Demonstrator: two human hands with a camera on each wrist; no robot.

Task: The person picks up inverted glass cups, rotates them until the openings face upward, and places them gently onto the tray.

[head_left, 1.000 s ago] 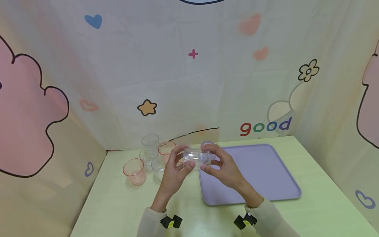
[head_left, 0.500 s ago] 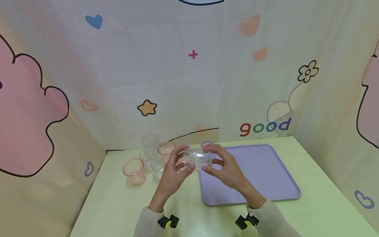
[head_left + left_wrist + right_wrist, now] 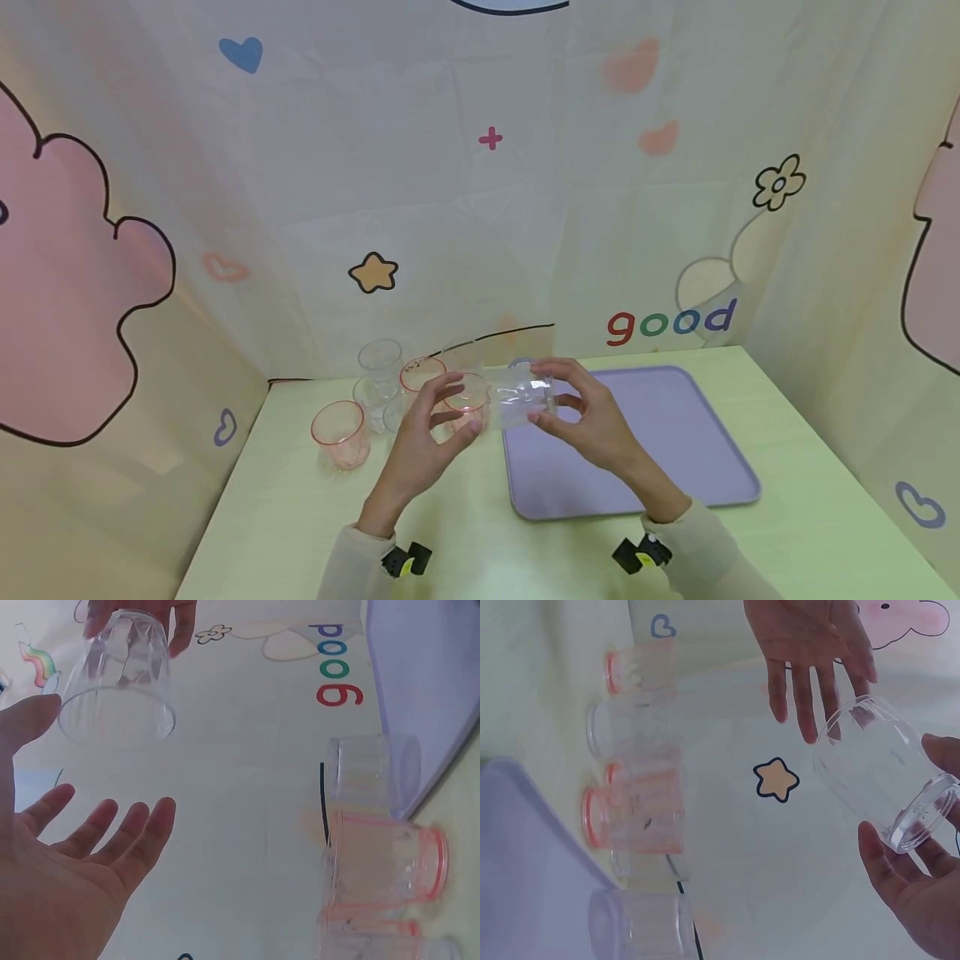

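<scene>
My right hand point(image 3: 596, 417) holds a clear tumbler point(image 3: 517, 400) by its thick base end, thumb and fingers round it. The tumbler point(image 3: 881, 761) lies sideways in the air, its wide mouth towards my left hand point(image 3: 423, 446). That hand is spread and holds nothing; its palm and fingers point(image 3: 154, 836) face the mouth with a gap between in the left wrist view. Behind the hands stand pink-rimmed tumblers point(image 3: 422, 375) and clear ones point(image 3: 380, 358). Another pink-rimmed tumbler point(image 3: 342, 442) stands at the front left of the group.
A lavender tray point(image 3: 637, 450) lies on the pale green table point(image 3: 285, 533), right of the tumblers. At its far left corner stands a clear tumbler point(image 3: 652, 922). A printed cloth point(image 3: 420, 167) hangs behind the table.
Both hands gripped the tumbler earlier. My left hand has let go and moved left, while my right hand has carried the tumbler slightly right.
</scene>
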